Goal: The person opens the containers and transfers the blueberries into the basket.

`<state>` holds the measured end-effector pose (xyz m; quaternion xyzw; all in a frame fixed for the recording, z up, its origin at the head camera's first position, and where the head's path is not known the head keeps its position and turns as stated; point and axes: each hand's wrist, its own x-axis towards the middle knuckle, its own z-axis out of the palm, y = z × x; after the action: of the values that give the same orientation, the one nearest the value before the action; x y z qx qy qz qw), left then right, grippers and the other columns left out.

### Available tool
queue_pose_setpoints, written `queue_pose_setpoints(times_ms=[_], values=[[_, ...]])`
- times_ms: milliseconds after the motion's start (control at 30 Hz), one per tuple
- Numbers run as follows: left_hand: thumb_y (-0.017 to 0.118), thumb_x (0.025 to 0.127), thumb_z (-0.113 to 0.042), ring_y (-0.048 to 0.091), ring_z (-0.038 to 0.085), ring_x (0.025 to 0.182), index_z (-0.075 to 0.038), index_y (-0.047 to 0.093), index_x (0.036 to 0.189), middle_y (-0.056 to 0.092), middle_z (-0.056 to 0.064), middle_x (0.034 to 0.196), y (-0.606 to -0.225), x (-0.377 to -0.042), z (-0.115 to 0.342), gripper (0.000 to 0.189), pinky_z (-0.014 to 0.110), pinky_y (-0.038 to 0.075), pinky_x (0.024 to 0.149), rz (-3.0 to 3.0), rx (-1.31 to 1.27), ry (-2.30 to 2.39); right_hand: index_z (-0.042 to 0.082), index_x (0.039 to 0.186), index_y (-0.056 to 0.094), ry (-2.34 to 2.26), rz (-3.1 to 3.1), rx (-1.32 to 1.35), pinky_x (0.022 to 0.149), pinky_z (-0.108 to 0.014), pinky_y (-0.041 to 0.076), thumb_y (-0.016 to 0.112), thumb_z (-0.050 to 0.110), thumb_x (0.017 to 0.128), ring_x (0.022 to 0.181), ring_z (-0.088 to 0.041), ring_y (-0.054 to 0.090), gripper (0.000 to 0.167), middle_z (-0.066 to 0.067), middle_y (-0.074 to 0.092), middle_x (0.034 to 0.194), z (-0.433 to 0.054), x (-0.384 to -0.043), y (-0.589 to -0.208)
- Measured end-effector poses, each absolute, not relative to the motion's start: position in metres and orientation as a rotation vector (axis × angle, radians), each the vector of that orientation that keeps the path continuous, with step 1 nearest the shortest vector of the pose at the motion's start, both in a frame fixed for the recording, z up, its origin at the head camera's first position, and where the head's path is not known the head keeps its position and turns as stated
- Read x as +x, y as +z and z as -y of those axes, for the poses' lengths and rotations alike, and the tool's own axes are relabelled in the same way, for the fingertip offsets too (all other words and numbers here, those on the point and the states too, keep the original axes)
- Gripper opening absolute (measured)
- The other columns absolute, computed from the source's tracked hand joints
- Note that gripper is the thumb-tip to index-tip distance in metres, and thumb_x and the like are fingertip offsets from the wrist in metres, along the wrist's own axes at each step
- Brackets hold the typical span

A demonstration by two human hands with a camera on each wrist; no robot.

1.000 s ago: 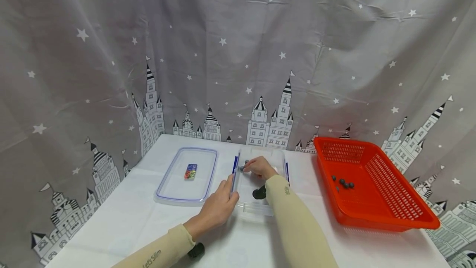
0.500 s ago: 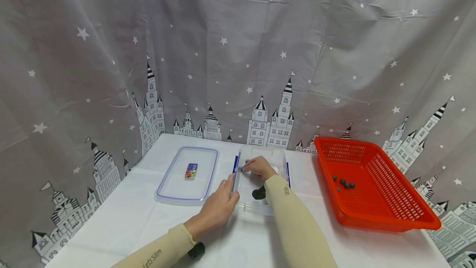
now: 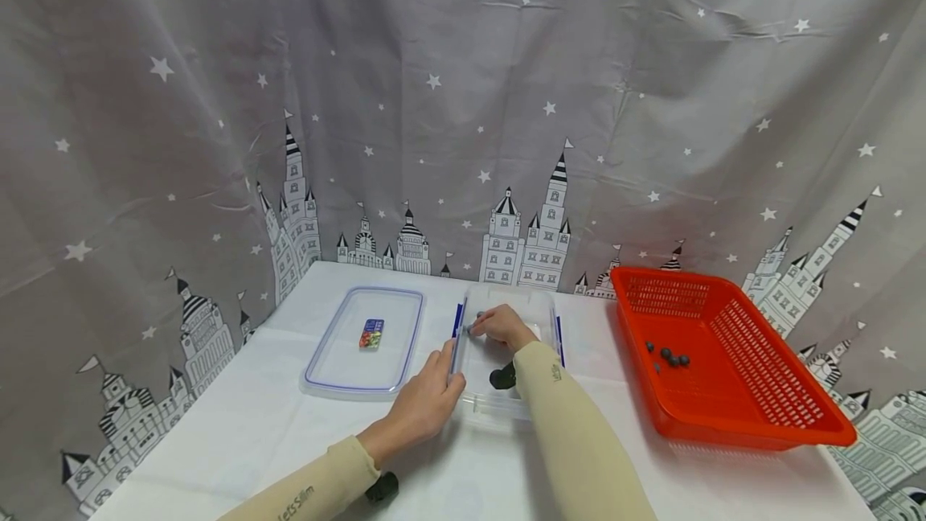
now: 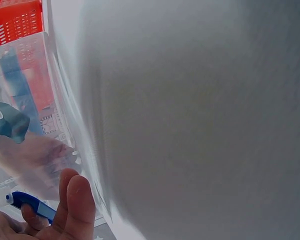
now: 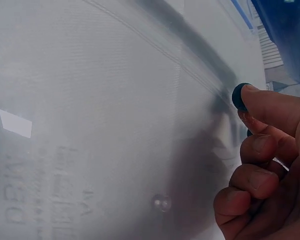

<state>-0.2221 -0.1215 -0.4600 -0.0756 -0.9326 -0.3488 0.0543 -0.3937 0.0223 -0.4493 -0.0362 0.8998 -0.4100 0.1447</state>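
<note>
A clear plastic food container [image 3: 499, 406] with blue side latches stands at mid-table in the head view. My left hand [image 3: 425, 394] grips its left side, fingers against the wall and near a blue latch [image 4: 34, 204] in the left wrist view. Inside the container, my right hand [image 3: 506, 323] pinches a small dark ball [image 5: 238, 97] between thumb and forefinger, close to the left wall. The other fingers of that hand curl in toward the palm. Another dark ball [image 3: 481, 313] shows just beyond the fingertips.
Left of the container lies its clear lid [image 3: 329, 375] with a blue seal and a colourful label [image 3: 371, 334]. A red perforated basket [image 3: 755, 424] stands on the right, with several dark balls [image 3: 674, 360] in it. A grey castle-print curtain [image 3: 463, 103] hangs behind the table.
</note>
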Motion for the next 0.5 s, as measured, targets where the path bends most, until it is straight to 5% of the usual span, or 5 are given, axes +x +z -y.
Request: queue_pose_setpoints(times_ms=[233, 500], values=[[0.040, 0.104, -0.032, 0.052, 0.018, 0.077, -0.002, 0.025, 0.158, 0.053, 0.013, 0.126, -0.460, -0.222, 0.120, 0.064, 0.032, 0.042, 0.067, 2.833, -0.236, -1.061, 0.010, 0.096, 0.079, -1.161, -2.560, -0.124, 0.046, -0.027, 0.030, 0.081, 0.019, 0.082, 0.048, -0.012, 0.033, 0.017, 0.004, 0.044, 0.057, -0.033, -0.394, -0.441], [0.041, 0.104, -0.032, 0.051, 0.017, 0.073, -0.004, 0.025, 0.159, 0.053, 0.013, 0.126, -0.461, -0.223, 0.121, 0.064, 0.031, 0.041, 0.062, 2.832, -0.221, -1.072, 0.011, 0.099, 0.077, -1.140, -2.561, -0.171, 0.046, -0.025, 0.031, 0.078, 0.022, 0.086, 0.048, -0.010, 0.032, 0.017, 0.003, 0.047, 0.069, -0.042, -0.396, -0.427]])
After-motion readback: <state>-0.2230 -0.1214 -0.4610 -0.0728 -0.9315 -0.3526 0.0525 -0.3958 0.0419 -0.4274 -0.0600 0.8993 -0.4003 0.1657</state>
